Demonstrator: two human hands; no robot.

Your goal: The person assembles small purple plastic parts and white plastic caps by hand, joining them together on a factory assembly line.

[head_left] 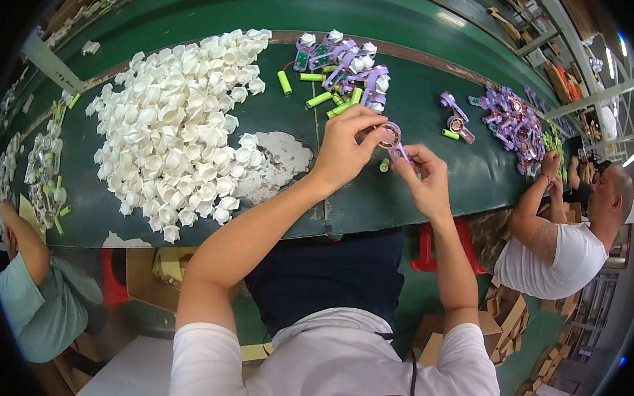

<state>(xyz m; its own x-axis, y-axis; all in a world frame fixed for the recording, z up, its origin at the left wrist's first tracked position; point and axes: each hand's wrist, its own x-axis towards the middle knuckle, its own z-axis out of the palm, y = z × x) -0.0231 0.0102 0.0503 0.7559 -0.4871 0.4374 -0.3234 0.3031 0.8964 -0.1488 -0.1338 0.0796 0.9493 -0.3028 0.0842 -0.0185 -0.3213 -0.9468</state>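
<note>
Between my hands, over the green table, is a purple plastic piece (398, 153) with a round ring head and a narrow stem. My left hand (348, 146) pinches the ring head between thumb and fingers. The fingers of my right hand (425, 178) close on the stem end. Just below the piece a light-green cylindrical battery (384, 165) shows end-on; whether it is wired to the piece I cannot tell. Beyond my left hand lies a cluster of purple assemblies (353, 60) with white caps and green batteries.
A big heap of white petal-shaped caps (177, 126) covers the table's left part. Two loose purple pieces (456, 119) lie right of my hands, before a purple pile (511, 122). Co-workers sit at the right (562, 247) and left (46, 306). Cardboard boxes (148, 282) stand below the table.
</note>
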